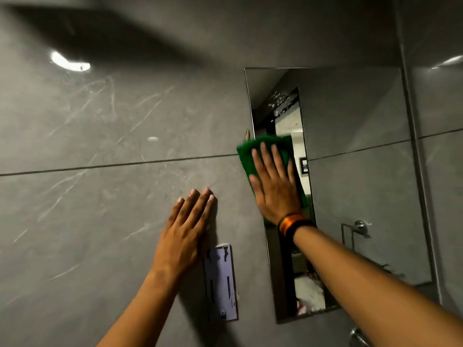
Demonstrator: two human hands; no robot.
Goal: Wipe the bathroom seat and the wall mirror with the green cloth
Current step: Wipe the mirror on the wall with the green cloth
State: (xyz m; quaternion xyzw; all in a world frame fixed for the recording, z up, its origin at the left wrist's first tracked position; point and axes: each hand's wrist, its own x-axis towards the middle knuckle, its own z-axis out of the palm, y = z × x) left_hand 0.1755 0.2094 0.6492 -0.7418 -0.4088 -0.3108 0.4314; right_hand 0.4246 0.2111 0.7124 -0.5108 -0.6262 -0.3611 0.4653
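Your two bare forearms come in from the bottom edge and reach up to the grey tiled wall [100, 116]. Your right hand [274, 189] lies flat on the green cloth [265, 144], and it presses the cloth against the left part of the wall mirror [350, 171]. The fingers [263, 156] of this hand are spread wide and straight over the cloth; they do not curl around it. The cloth shows above the fingertips and also a little along the right side of the hand, and its left corner goes past the mirror's left edge onto the tile. On your right wrist there is a striped wristband [293, 222], dark with orange and yellow.

Your left hand [186, 229] rests flat on the wall, to the left of the mirror and well apart from the cloth. Its fingers [198, 206] are straight and close together, and they hold nothing.

Just beside this hand, lower and to the right, a pale purple plastic bracket [221, 284] is fixed on the wall, between your left forearm and the mirror frame. In the mirror you can see a reflection of a chrome towel ring [358, 229]. A bright light spot [69, 62] shines on the tile at the upper left. The bathroom seat is not in view.
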